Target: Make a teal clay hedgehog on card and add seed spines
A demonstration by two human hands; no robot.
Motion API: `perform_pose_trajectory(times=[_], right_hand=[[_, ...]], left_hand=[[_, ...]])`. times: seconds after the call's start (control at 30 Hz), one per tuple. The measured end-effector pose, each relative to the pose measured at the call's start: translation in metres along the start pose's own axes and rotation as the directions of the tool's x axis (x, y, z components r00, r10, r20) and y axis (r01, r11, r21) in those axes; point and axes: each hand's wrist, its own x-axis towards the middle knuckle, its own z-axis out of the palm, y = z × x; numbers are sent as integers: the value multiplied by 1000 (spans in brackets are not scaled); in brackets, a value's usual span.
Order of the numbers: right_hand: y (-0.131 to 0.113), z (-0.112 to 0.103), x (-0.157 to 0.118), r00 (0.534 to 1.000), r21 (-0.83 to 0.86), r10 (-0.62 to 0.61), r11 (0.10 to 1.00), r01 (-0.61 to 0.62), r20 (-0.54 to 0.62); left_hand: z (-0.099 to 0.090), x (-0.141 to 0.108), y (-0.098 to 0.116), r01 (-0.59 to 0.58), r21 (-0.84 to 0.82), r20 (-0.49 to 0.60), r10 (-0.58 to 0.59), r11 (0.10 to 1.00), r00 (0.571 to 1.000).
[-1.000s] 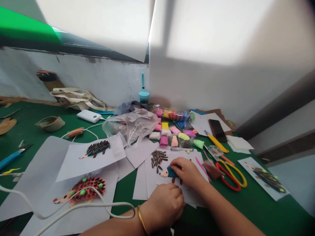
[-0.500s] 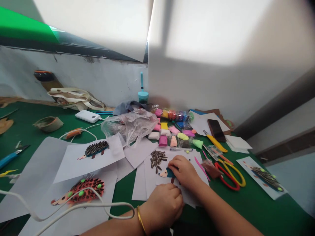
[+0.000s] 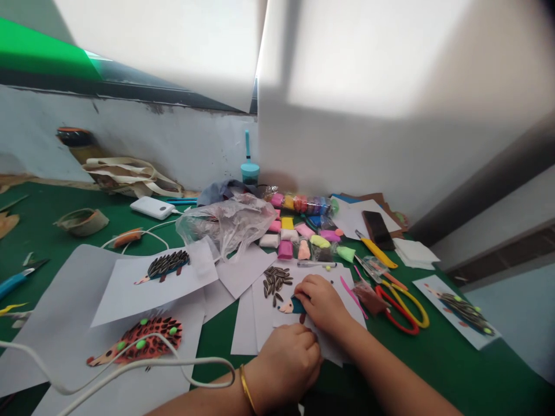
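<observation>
A small clay hedgehog (image 3: 286, 308) with a peach face and blue body lies on white paper (image 3: 260, 323) in front of me. Over its blue body is my right hand (image 3: 323, 304), its fingertips pressed together and down on the clay; whatever they pinch is hidden. My left hand (image 3: 288, 361), with a gold bangle (image 3: 245, 388) at the wrist, rests closed at the paper's near edge below the hedgehog. Its curled fingers hide anything inside. Beside the hedgehog's face sits a pile of striped sunflower seeds (image 3: 276, 283).
Clay packets (image 3: 285, 250) and a plastic bag (image 3: 229, 222) lie behind the paper. Scissors (image 3: 405, 315), a yellow cutter (image 3: 379, 252) and a phone (image 3: 377, 229) are at right. Seed-covered hedgehogs (image 3: 147, 341) lie on sheets left and right; a white cable (image 3: 191, 363) crosses the left side.
The whole view has shifted slightly. Both hands stay at the hedgehog in nearly the same pose, and nothing has visibly been picked up or let go.
</observation>
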Motion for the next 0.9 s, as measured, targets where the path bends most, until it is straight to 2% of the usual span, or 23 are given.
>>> perform_pose_trajectory(times=[0.47, 0.9], right_hand=[[-4, -2, 3, 999, -92, 1, 996, 3, 39], [11, 0, -3, 1000, 12, -5, 1000, 5, 14]], left_hand=[[2, -1, -1, -17, 6, -25, 17, 1000, 1000], [1, 0, 0, -21, 6, -11, 21, 1000, 1000]])
